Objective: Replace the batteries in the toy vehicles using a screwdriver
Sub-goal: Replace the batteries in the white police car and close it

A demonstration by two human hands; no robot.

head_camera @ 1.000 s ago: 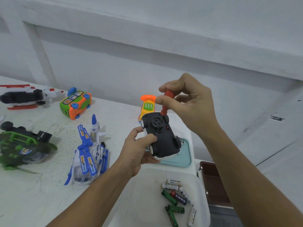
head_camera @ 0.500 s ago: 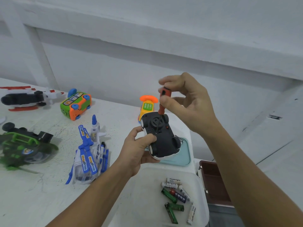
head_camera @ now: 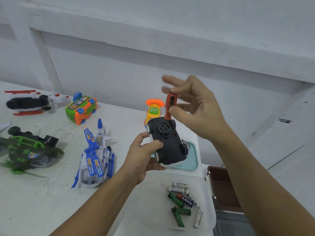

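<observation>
My left hand (head_camera: 144, 155) grips a toy car (head_camera: 167, 143) held upside down in the air, its black underside and white wheels facing me. A small red-handled screwdriver (head_camera: 170, 106) stands upright with its thin shaft down on the car's underside. My right hand (head_camera: 196, 108) pinches its handle between the thumb and a fingertip, while the other fingers are spread and blurred. Several loose batteries (head_camera: 184, 200), white and green, lie in a white tray (head_camera: 150, 210) below the car.
On the white table (head_camera: 34, 201) lie a blue-white helicopter (head_camera: 95, 155), a green-black helicopter (head_camera: 29, 149), a red-black-white helicopter (head_camera: 32, 103), a green-orange bus (head_camera: 81, 108) and a yellow toy phone (head_camera: 153, 109). A teal lid (head_camera: 192, 159) sits behind the car. A brown box (head_camera: 223, 188) stands at right.
My right hand's fingers have opened out around the screwdriver handle, which now shows more fully. The car and my left hand have stayed where they were.
</observation>
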